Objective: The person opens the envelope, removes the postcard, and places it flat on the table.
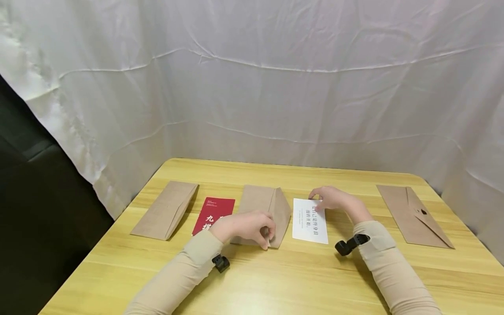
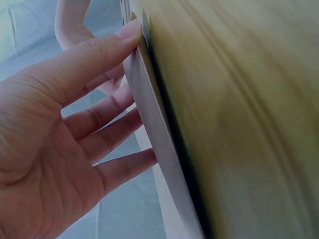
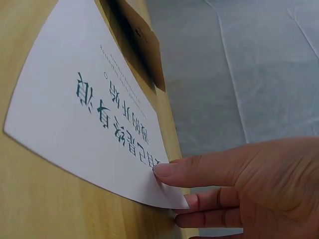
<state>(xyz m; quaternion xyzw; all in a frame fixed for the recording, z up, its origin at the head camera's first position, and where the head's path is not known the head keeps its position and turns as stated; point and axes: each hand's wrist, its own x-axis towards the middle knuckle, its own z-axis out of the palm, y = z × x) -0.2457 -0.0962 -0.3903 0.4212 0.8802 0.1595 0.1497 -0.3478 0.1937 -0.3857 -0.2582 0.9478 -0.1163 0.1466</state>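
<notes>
A brown paper envelope lies in the middle of the table with its pointed flap folded out to the right. My left hand pinches it near the front edge; the left wrist view shows the thumb and index finger at the rim of the envelope, other fingers spread along it. To the right, my right hand holds a white card with dark printed characters by its far right corner. In the right wrist view the thumb presses on top of the card, with fingers below, and the card bends slightly.
A red card with white characters lies left of the middle envelope, partly behind my left forearm. Another brown envelope rests at the far left. At the far right lies a third envelope with a dark fastener on its flap. Pale curtains hang behind the table.
</notes>
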